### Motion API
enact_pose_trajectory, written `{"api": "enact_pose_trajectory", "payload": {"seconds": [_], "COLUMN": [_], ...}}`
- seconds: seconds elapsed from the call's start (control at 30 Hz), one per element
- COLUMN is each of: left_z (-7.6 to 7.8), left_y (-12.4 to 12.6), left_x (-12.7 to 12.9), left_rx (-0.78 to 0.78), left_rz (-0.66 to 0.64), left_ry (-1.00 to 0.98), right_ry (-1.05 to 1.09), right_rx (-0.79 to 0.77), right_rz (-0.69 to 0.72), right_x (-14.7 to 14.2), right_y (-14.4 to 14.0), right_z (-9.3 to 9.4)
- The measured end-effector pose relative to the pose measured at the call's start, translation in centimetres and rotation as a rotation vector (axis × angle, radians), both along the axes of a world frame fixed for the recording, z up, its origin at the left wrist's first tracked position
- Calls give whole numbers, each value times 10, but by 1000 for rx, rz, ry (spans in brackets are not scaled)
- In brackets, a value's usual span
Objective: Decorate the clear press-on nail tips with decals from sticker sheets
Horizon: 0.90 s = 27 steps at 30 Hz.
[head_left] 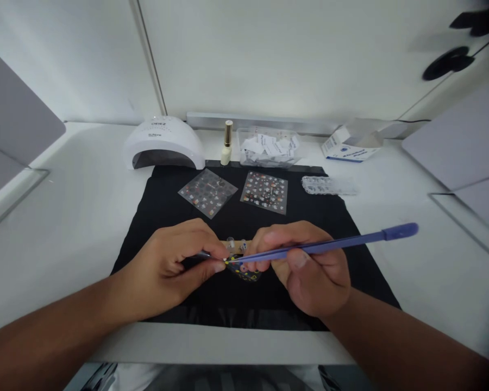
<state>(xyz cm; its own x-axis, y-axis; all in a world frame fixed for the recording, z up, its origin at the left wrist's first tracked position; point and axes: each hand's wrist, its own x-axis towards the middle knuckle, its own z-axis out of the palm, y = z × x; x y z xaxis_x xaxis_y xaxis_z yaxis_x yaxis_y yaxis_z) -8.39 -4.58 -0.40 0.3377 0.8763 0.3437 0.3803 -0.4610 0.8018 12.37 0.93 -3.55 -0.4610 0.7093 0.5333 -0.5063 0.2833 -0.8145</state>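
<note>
Head view: both hands meet over the near middle of a black mat (163, 217). The right hand (309, 266) pinches blue tweezers (330, 245) between thumb and fingertips, the long handle running off to the right and the tips pointing left. The left hand (175, 266) is closed in a pinch on a thin dark tool (204, 253) whose end sits at the same spot, just where the tweezer tips are. Under the fingers lies a small dark sticker sheet (246, 273) with coloured dots, and just beyond it a tan strip (238, 244) carrying clear nail tips.

By the look of it, the step in hand is lifting a tiny decal off the sheet. The next move seems to call for a steady, fine grip at the tweezer tips and a short carry to a nail tip; the fingers hide much of the sheet, so the decal itself cannot be made out.

Farther off on the mat lie two more sticker sheets, left (207, 192) and right (264, 191), and a clear tray (328, 185). Beyond stand a white nail lamp (163, 142), a polish bottle (227, 142), a clear box of wipes (269, 146) and a small carton (348, 144). Nothing crowds the hands.
</note>
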Motion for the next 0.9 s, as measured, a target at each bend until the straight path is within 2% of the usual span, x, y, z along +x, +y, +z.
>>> {"api": "enact_pose_trajectory", "payload": {"seconds": [0.2,0.37,0.63,0.9], "left_z": [1,1,-1,-5], "left_y": [-2,-2,9,19], "left_x": [2,2,-3,-8], "left_rx": [-58,-85,-142,-151], "left_rz": [40,71,353,492], "left_ry": [-37,-66,-227,-294], "right_ry": [-17,2,88,115], "right_rx": [-43,-79,-136,-181], "right_rz": [-24,-103,-164,-244], "right_x": [1,-1,-7,-6], "right_y": [-3,-1,4,11], "right_z": [0,3,10,10]}}
